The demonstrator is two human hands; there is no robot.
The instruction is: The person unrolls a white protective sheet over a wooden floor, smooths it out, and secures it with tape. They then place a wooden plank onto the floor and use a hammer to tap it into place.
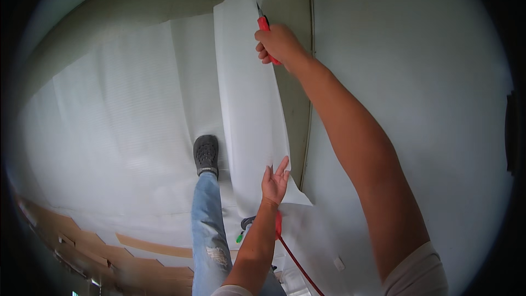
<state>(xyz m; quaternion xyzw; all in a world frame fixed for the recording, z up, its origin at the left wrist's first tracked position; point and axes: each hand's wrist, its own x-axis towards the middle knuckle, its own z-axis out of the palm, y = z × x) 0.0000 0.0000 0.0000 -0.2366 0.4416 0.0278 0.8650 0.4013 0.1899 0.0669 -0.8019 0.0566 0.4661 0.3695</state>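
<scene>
At far left, broad white ribbed sheets of thin flexible material (126,93) cover the floor, faint upright creases running through them; below them, toward the lower left, lie flat tan wood-toned planks (156,245), some overlapping; next comes a black perforated rubber clog (206,153) planted on the sheeting, at the end of a leg in faded blue ripped jeans (207,214); just right of the leg, a small bright green piece (239,237) shows beside a dark object, too hidden to identify.

The long white smooth-looking strip of sheeting (246,77) lies right of the clog, stretching from the upper middle down past the left hand (275,182), its right edge bordering bare grey-green floor (296,98); the left hand is palm up near the strip's lower right edge, fingers extended and parted, whether they pinch any sheeting I cannot tell; a thin red cable (298,266) runs beneath, toward the lower right; above, the right hand (276,46) has its fingers wrapped around a red-handled utility knife (263,23), its narrow blade pointing up at the strip's upper right edge; farthest right rises a plain pale grey wall (427,93).
</scene>
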